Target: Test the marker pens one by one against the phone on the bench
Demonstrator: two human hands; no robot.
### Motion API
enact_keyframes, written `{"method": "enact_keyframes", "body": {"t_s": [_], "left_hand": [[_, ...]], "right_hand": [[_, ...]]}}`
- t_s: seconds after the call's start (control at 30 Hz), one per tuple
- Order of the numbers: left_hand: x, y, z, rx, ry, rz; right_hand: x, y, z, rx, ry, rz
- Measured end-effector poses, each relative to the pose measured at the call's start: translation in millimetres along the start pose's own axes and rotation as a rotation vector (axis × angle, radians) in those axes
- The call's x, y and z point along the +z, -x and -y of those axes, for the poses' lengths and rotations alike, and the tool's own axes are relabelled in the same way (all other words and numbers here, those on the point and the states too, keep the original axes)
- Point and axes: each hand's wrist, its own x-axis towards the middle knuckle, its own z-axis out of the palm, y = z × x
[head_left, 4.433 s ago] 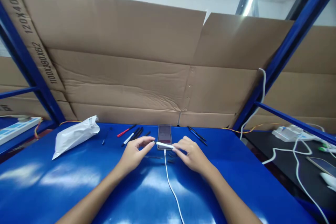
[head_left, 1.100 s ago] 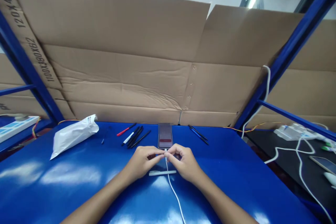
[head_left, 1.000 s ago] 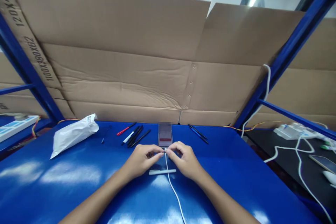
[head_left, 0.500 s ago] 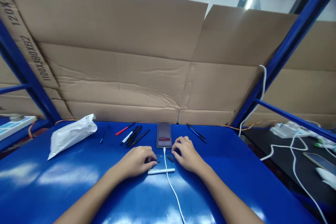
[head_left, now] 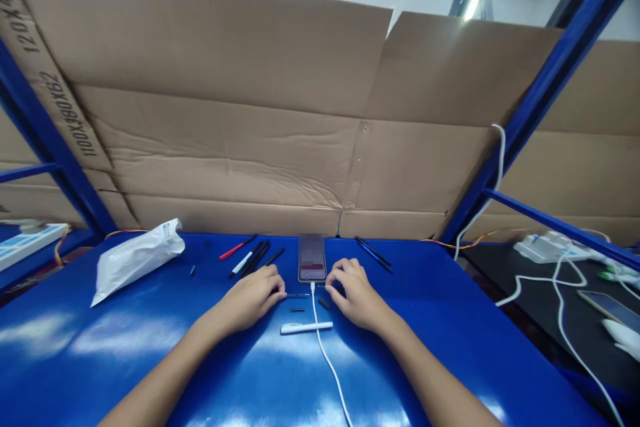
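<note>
My left hand (head_left: pixel 253 299) rests on the blue table (head_left: pixel 150 353), fingers curled, its tips at a thin dark rod (head_left: pixel 296 295) lying on the surface. My right hand (head_left: pixel 354 295) lies opposite, fingers bent, close to a small dark piece (head_left: pixel 324 303). Whether either hand grips anything is hidden. Between the hands a phone (head_left: pixel 312 260) lies flat with a white cable (head_left: pixel 325 357) plugged into it. A white pen barrel (head_left: pixel 306 327) rests across the cable just in front of both hands. Another short dark piece (head_left: pixel 297 309) lies by the cable.
Several black pens and a red pen (head_left: pixel 250 255) lie behind my left hand, two dark pens (head_left: pixel 374 254) behind my right. A white plastic bag (head_left: pixel 134 258) sits at the left. Cardboard sheets (head_left: pixel 250 133) wall the back. A power strip (head_left: pixel 550 248) and cables lie on the right.
The white pen barrel that I held in both hands now lies on the table. My hands came together near the phone, then parted; the left has since moved toward the thin rod.
</note>
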Motion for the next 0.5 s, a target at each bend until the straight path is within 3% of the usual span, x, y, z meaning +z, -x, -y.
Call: {"method": "enact_keyframes", "body": {"t_s": [0.5], "left_hand": [[0,-1,-10,0.030,-0.004,-0.045]], "right_hand": [[-7,2,11,-0.064,-0.025,0.039]]}}
